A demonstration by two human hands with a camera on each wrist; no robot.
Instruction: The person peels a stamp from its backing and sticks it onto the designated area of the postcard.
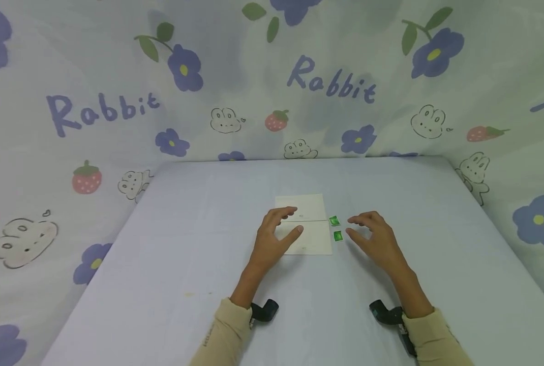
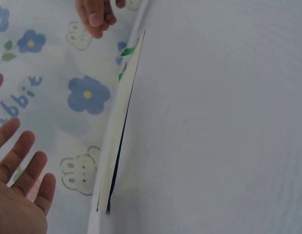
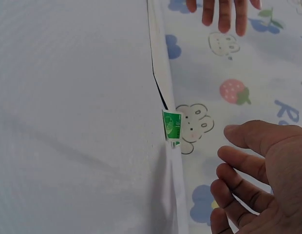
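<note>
Two pale cream envelope-like paper rectangles lie edge to edge on the table, a far one (image 1: 309,202) and a near one (image 1: 315,241). Close by their right edge lie two small green stamps with white borders, a farther stamp (image 1: 334,221) and a nearer stamp (image 1: 338,236). My left hand (image 1: 272,239) hovers over the papers' left side, fingers spread and loosely bent, holding nothing. To the right of the stamps, my right hand (image 1: 379,241) is raised with its fingers apart and nothing in them. In the right wrist view, one stamp (image 3: 172,126) appears slightly curled.
A white cloth covers the table (image 1: 185,213). Behind it hangs a printed curtain (image 1: 235,66) with flowers, rabbits and strawberries. Black wrist devices, a left one (image 1: 266,311) and a right one (image 1: 385,312), stick out from the beige sleeves.
</note>
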